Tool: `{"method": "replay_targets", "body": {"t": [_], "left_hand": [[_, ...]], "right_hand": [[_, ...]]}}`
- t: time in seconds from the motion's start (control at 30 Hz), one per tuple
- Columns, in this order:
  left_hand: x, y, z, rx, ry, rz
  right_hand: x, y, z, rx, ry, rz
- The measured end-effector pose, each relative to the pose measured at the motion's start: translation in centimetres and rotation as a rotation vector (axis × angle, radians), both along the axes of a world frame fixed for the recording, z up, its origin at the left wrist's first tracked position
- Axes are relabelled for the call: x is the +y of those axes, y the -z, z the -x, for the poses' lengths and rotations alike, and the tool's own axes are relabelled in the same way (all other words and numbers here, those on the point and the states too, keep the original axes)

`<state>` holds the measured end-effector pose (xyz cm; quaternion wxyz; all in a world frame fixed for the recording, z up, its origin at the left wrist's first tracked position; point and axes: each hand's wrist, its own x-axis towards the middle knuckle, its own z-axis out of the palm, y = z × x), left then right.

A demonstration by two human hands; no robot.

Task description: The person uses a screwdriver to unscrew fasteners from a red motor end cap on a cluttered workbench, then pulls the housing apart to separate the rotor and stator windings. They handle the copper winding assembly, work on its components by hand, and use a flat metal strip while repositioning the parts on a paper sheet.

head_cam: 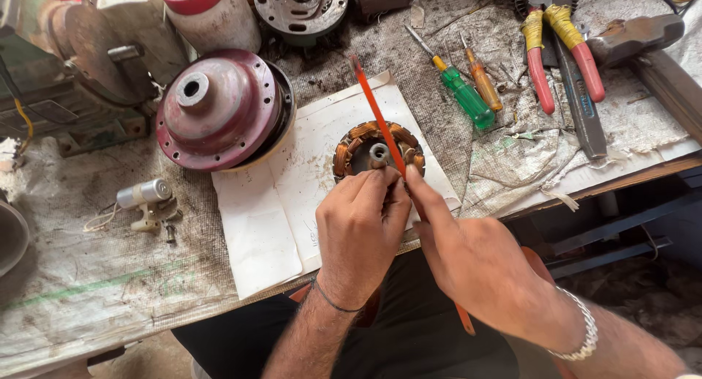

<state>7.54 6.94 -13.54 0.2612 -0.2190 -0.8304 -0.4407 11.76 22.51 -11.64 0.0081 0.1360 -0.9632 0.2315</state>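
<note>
Seemingly two hands (362, 229) (468, 258), one stator (379, 151), two screwdrivers (457, 86) (482, 79)

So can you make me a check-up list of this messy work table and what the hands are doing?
Surface: workbench under dirty cloth, with white paper on top.
Job's things: copper-wound stator on the paper; long orange strip laid across it.
Clutter: red motor housing, two screwdrivers, pliers, hammer, small silver cylinder.
Hands: left hand touches the stator; right hand pinches the strip.
Cables: thin wires by the cylinder.
Surroundings: grinder-like machine at the left; dirt floor below.
</note>
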Motion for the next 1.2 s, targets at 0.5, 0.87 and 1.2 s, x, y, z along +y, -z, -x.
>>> {"method": "replay_targets", "body": {"t": [0.5, 0.87, 1.2], "left_hand": [[-1.2, -1.6, -0.2, -0.124, 0.134, 0.022], [0.0, -0.9, -0.6, -0.028, 0.022, 0.075], [-0.3, -0.4, -0.3, -0.041, 0.007, 0.054]], "right_hand": [[1.2, -1.5, -0.3, 0.045, 0.138, 0.357], [1.6, 0.3, 0.2, 0.114, 0.126, 0.386], [1.6, 2.2, 1.8, 0.196, 0.133, 0.49]]}}
